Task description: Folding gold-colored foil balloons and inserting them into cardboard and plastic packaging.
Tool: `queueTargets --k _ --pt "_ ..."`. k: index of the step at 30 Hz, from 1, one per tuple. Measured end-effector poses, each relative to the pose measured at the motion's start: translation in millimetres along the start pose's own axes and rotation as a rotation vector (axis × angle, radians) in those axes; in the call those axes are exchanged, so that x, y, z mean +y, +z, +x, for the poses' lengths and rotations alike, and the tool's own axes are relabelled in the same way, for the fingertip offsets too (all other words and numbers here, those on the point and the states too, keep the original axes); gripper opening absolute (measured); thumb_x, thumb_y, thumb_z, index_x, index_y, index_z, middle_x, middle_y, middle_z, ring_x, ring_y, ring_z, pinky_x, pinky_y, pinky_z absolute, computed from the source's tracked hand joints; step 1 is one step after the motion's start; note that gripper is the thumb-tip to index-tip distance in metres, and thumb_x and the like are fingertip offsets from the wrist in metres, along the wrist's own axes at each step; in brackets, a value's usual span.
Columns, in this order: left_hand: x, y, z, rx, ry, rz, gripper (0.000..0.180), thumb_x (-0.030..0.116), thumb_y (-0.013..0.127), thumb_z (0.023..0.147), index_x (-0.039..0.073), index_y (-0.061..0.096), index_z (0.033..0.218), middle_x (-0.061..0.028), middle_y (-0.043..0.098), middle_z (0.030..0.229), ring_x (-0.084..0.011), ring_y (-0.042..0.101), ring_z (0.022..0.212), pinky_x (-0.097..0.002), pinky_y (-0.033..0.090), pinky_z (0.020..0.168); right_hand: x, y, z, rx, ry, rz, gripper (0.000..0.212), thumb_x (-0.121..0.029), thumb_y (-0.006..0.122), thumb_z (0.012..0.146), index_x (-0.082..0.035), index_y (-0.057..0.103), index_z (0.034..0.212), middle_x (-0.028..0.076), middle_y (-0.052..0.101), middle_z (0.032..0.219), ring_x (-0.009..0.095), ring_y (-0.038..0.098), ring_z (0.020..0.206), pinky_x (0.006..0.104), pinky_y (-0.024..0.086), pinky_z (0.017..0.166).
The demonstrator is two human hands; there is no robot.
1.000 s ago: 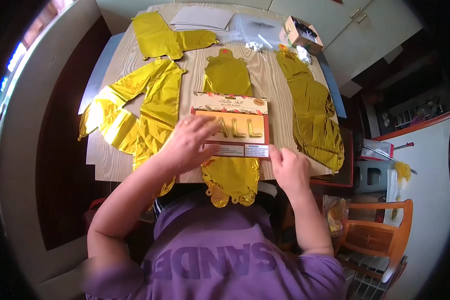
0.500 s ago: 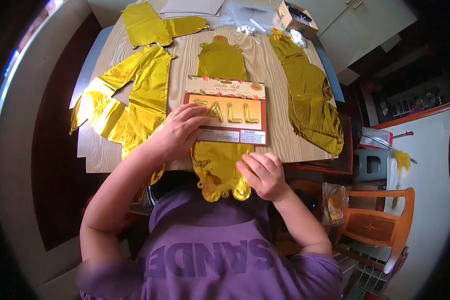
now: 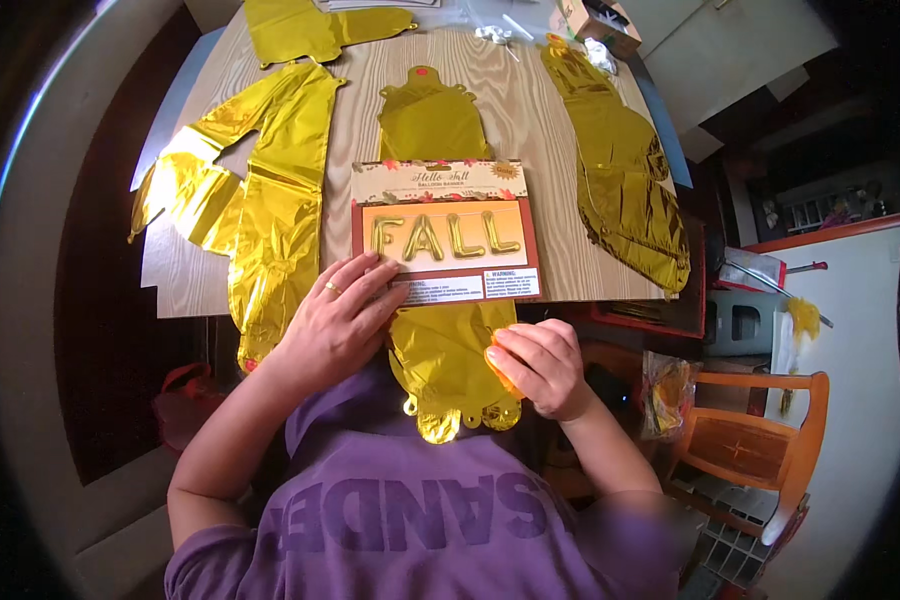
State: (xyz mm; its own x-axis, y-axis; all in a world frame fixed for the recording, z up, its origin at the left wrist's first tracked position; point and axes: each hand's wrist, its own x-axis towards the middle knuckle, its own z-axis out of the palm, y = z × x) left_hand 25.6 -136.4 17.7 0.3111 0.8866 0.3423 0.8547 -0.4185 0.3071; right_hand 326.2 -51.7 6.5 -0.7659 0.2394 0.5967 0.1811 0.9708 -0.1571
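Observation:
A flat card package [image 3: 445, 228] with a picture of gold letter balloons lies at the near edge of the wooden table [image 3: 530, 110]. My left hand [image 3: 338, 320] rests on its lower left corner, fingers spread. Under the package lies a flat gold foil balloon [image 3: 440, 370] that hangs over the table edge. My right hand [image 3: 538, 365] pinches that balloon's right edge, below the table edge.
Other flat gold foil balloons lie on the table: a large one at left [image 3: 260, 200], one behind the package [image 3: 432, 120], one at right [image 3: 620, 170], one at the far edge [image 3: 300, 25]. A small box [image 3: 598, 18] stands far right. A wooden chair [image 3: 760, 440] is at right.
My right hand left the package's lower right corner, dropped below the table edge and took hold of the hanging gold balloon. My left hand stayed on the package.

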Motion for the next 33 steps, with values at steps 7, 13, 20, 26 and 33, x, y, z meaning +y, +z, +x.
queueTargets --k 7,13,20,26,33 --pt "-1 6 -2 0.063 0.009 0.053 0.045 0.013 0.075 0.079 0.009 0.065 0.123 -0.0118 0.059 0.133 -0.0327 0.053 0.129 -0.0477 0.044 0.107 -2 2 -1 -0.007 0.002 0.043 0.024 -0.016 0.069 0.088 -0.008 0.07 0.111 0.008 0.069 0.112 0.023 0.064 0.104 0.0385 0.048 0.088" --pt "-7 16 -6 0.116 0.011 0.073 0.045 0.009 0.073 0.077 0.01 0.066 0.121 -0.0102 0.06 0.13 -0.0327 0.055 0.127 -0.0482 0.044 0.108 18 11 -6 -0.023 -0.015 -0.245 0.032 -0.017 0.058 0.098 -0.015 0.062 0.13 0.01 0.055 0.139 0.025 0.054 0.123 0.0401 0.046 0.099" --pt "-6 22 -8 0.126 -0.018 0.102 0.046 0.007 0.073 0.076 0.012 0.066 0.121 -0.0092 0.061 0.129 -0.0304 0.055 0.13 -0.0498 0.038 0.114 36 24 1 -0.018 0.058 -0.224 0.028 -0.014 0.06 0.092 -0.01 0.067 0.119 0.01 0.062 0.126 0.027 0.059 0.116 0.0413 0.046 0.098" --pt "-7 22 -14 0.135 -0.023 0.098 0.038 0.011 0.071 0.078 0.01 0.067 0.115 -0.0078 0.062 0.128 -0.0279 0.055 0.13 -0.0536 0.032 0.117 38 20 8 -0.019 0.082 -0.138 0.025 -0.014 0.063 0.09 -0.009 0.069 0.113 0.008 0.066 0.118 0.027 0.061 0.11 0.0414 0.046 0.096" --pt "2 26 0 0.326 -0.221 -0.028 0.027 0.009 0.075 0.077 0.011 0.066 0.103 -0.004 0.071 0.104 -0.022 0.067 0.113 -0.0514 0.034 0.114 39 21 26 0.017 0.477 0.11 0.032 -0.008 0.075 0.081 -0.007 0.064 0.111 0.006 0.066 0.092 0.028 0.06 0.086 0.0402 0.044 0.081"
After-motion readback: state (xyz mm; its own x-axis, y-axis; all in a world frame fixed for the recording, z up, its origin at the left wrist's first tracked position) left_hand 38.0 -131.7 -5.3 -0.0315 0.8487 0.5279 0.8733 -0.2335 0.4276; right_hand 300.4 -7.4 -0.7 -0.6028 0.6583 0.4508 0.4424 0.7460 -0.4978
